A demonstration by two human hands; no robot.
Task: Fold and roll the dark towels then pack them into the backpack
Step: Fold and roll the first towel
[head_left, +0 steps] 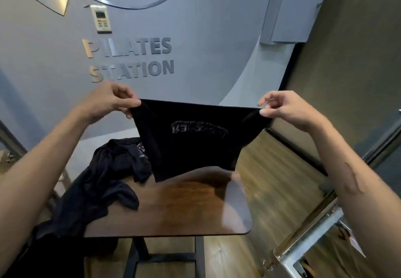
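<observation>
Dark towel (pixel 195 138) held stretched above the tabletop (pixel 173 208).
Left hand (pixel 108 102) and right hand (pixel 284 109) each keep a pinching grip on a top corner; faint print, perhaps lettering.

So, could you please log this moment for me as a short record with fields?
held item: dark towel, stretched out in the air above the table, pale print facing the camera
left hand: pinches the towel's upper left corner
right hand: pinches the upper right corner
waiting: pile of dark towels, crumpled on the left part of the wooden table, spilling over its left edge
backpack: not in view
stage: no fold made yet in the held towel
</observation>
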